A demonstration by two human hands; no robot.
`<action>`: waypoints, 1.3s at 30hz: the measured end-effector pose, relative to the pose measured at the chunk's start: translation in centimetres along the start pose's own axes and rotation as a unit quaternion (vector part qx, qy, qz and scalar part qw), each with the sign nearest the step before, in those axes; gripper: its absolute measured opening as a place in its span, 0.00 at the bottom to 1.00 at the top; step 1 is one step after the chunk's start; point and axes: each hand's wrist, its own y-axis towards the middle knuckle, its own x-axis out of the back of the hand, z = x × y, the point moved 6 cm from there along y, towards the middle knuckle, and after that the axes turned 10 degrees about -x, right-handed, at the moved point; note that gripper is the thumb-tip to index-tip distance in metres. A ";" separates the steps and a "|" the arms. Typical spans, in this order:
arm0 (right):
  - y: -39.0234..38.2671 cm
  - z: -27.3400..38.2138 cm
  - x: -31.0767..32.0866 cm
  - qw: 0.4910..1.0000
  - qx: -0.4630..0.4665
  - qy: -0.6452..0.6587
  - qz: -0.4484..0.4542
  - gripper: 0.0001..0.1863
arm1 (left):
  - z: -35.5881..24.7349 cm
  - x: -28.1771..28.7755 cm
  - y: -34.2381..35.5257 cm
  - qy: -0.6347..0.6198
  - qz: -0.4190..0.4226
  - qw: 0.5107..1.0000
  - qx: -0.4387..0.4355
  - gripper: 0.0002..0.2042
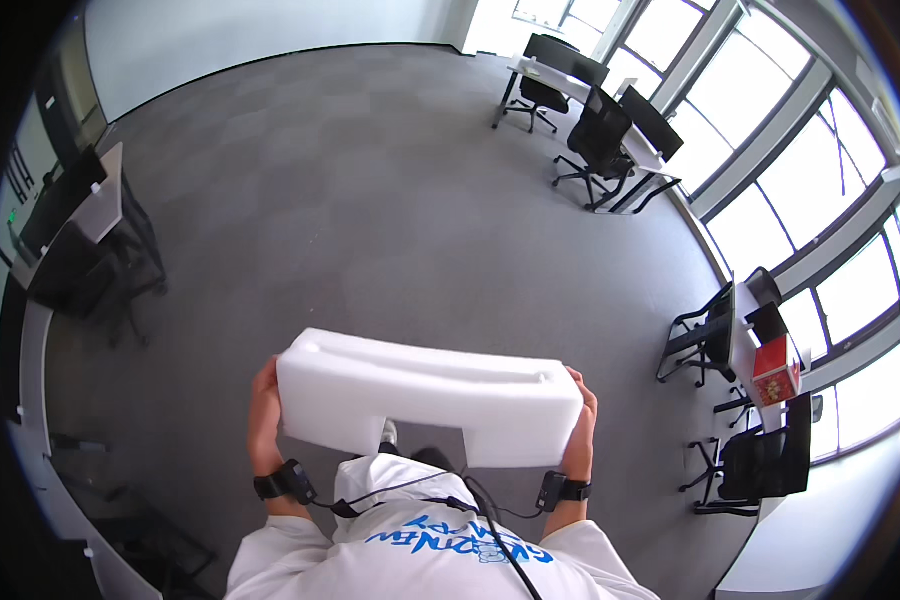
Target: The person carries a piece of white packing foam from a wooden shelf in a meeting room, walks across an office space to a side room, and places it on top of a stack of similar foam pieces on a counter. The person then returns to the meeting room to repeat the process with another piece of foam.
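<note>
A long white foam packing block (425,395) is held level in front of my body, above the floor. It has a slot along its top and a notch cut out of its near lower side. My left hand (266,390) presses against its left end, and my right hand (584,405) grips the right end. Both hands are partly hidden by the block, their fingers curving round its ends. Each wrist wears a black strap with a small device, and cables run across my white shirt. One of my shoes (389,433) shows through the notch.
Grey carpet (370,200) stretches ahead to a white wall (270,35). Desks with black office chairs (598,135) stand at the far right by the windows. At the right, a red box (775,370) rests on another desk. More desks (100,205) line the left side.
</note>
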 end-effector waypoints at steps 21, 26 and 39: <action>76.4 13.6 -16.6 0.988 0.108 -0.076 0.081 0.22 | -2.8 -26.0 68.2 -0.105 -0.024 0.988 -0.109 0.22; 95.0 9.3 -20.6 0.995 -0.054 0.068 -0.042 0.17 | 4.4 -27.6 83.8 -0.006 -0.098 0.995 0.013 0.17; 134.1 12.3 -26.8 0.995 -0.036 -0.054 -0.075 0.14 | 0.8 -49.7 133.0 0.013 0.186 0.982 0.005 0.20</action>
